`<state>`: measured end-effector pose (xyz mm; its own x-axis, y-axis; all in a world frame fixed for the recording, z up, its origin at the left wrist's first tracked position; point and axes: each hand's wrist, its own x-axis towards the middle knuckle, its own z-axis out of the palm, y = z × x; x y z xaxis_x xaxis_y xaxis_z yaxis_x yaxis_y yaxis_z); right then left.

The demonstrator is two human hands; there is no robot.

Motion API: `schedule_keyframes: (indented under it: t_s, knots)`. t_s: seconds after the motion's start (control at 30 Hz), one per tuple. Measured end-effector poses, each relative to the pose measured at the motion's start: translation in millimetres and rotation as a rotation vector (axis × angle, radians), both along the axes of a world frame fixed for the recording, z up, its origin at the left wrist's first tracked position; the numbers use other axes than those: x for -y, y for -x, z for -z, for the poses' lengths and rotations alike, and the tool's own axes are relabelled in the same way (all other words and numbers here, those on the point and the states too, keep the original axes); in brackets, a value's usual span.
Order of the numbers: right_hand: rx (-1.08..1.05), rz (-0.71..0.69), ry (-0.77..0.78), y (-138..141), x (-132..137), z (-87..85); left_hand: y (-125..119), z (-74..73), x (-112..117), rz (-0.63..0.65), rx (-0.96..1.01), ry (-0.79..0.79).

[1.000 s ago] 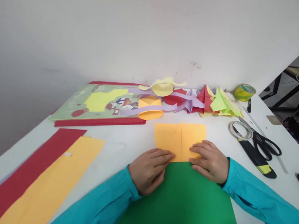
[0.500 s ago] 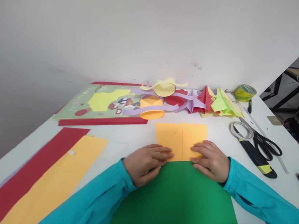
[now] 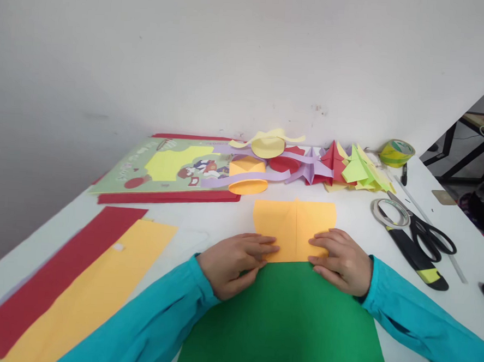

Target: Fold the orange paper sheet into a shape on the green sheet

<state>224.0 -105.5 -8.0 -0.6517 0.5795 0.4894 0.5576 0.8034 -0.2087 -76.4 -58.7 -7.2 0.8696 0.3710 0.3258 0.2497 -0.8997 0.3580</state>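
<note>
A folded orange paper [image 3: 294,222] with a centre crease lies on the white table [image 3: 206,222], just beyond a large green sheet [image 3: 286,320]. My left hand [image 3: 233,259] rests on the paper's lower left corner, its fingers pressed together and pinching the edge. My right hand [image 3: 343,261] holds the lower right corner the same way, fingers bent on top and thumb at the edge. Both arms wear teal sleeves.
Red [image 3: 56,276] and orange [image 3: 96,287] paper strips lie at the left. A picture book [image 3: 164,168] and several folded paper shapes [image 3: 308,163] line the wall. To the right are a tape ring [image 3: 390,211], scissors [image 3: 431,236], a cutter [image 3: 415,257] and a tape roll [image 3: 396,151].
My left hand has slid a little left and its fingers have tightened on the paper's corner. The right hand and the orange paper have stayed put.
</note>
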Motion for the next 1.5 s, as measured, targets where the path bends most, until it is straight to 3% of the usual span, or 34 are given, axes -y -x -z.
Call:
schedule_keyframes:
  t_s: [0.5,0.97,1.23,1.5]
  knots:
    - [-0.035,-0.014,0.021,0,0,-1.2,12,4.0,-13,0.1,0.103,0.178]
    - [-0.025,-0.028,0.007,0,-1,-4.4,13,-11.6,-11,0.048,-0.032,0.401]
    - [-0.021,-0.022,0.006,1,-1,-3.5,12,-13.7,-9,0.044,-0.015,0.393]
    - [-0.01,-0.011,0.008,1,-1,-2.1,-1,-8.7,-1,0.001,-0.044,0.14]
